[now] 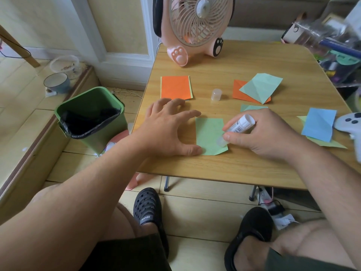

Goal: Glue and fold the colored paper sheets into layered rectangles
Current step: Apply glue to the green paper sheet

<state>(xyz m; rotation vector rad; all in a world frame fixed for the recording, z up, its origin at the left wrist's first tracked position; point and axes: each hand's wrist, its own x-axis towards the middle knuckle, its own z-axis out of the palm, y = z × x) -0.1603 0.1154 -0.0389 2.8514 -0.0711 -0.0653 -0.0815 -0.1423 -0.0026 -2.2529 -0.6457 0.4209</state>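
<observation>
A folded green paper rectangle (209, 134) lies near the table's front edge. My left hand (168, 128) is spread beside it, fingers straight, thumb pressing its lower left corner. My right hand (261, 133) grips a white glue stick (239, 125), its tip down on the green paper's right side. The glue cap (216, 94) stands apart on the table. An orange rectangle layered on pale yellow paper (175, 87) lies behind my left hand. A mint sheet over an orange sheet (259, 88) lies at the back right. A blue sheet on light green paper (319, 124) lies at the right.
A pink fan (195, 26) stands at the wooden table's (214, 171) back edge. A white game controller (349, 122) sits at the right edge, cluttered bags behind it. A green bin (91, 114) with a black liner stands on the floor left of the table.
</observation>
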